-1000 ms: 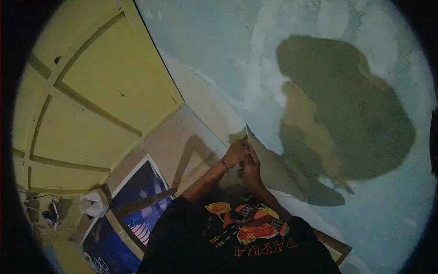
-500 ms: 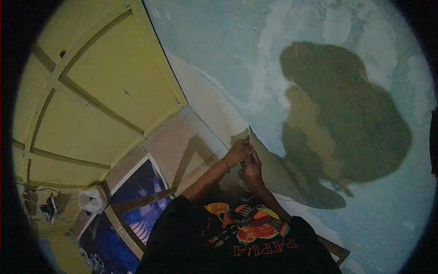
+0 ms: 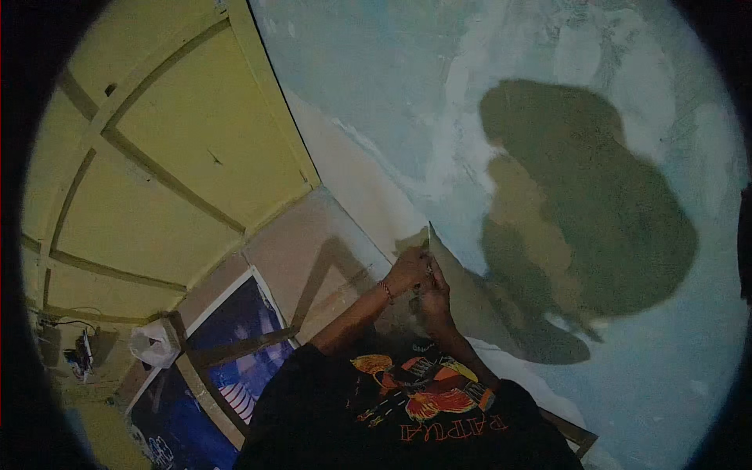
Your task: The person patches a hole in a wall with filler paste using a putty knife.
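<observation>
My left hand [image 3: 407, 269], with a beaded bracelet at its wrist, is closed round the lower end of a thin, pale, pointed blade-like tool [image 3: 430, 233]. The tool stands up past the fingers, edge-on, close to the wall. Just right of it and slightly lower, my right hand [image 3: 435, 299] is closed too, its fingers pressed against the left hand. What the right fingers grip is hidden in the dim light. Behind both hands is the wall [image 3: 376, 102], patchy pale blue with a bare beige strip.
A large shadow [image 3: 611, 211] falls across the wall on the right. Yellow framed panels [image 3: 180, 102] fill the left. Below them are a blue poster [image 3: 235, 329], a wooden frame bar [image 3: 210, 395], a whitish roll-like object [image 3: 154, 347] and wires [image 3: 74, 323]. A wooden corner [image 3: 576, 429] shows lower right.
Both hands and the tool sit very slightly lower in view, still held together. The shadow on the wall has shifted a little down and to the left.
</observation>
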`<action>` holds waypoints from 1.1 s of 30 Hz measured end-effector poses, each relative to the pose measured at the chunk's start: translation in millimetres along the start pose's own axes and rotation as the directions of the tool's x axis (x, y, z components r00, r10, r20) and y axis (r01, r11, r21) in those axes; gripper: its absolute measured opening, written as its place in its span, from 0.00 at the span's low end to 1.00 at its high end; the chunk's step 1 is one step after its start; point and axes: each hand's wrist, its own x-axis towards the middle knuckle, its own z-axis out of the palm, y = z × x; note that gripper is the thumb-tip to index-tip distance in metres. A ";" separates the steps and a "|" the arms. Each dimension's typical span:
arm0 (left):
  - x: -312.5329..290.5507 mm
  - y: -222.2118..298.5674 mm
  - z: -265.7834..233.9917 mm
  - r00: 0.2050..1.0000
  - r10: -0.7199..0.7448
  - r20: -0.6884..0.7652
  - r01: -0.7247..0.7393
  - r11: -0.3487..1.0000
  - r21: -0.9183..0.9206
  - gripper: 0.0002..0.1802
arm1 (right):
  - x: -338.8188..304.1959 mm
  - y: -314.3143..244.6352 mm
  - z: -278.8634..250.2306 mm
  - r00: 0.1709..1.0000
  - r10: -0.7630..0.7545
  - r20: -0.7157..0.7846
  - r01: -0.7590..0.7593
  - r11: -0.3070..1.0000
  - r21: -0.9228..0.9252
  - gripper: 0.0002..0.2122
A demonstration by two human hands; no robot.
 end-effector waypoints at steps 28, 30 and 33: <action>13.7 6.1 -31.4 0.953 -0.004 0.302 0.038 0.994 -0.105 0.13 | 9.6 0.7 16.7 0.985 0.089 -0.150 -0.127 0.954 -0.271 0.20; 18.2 -3.3 -29.9 0.965 -0.164 0.202 0.204 0.959 -0.197 0.14 | 8.6 0.7 24.7 0.991 0.075 -0.110 -0.101 0.961 -0.256 0.19; 11.0 -15.4 -24.7 0.910 0.126 0.394 -0.231 0.945 0.232 0.14 | -5.5 -12.6 37.8 0.962 -0.261 0.085 0.274 0.897 -0.346 0.20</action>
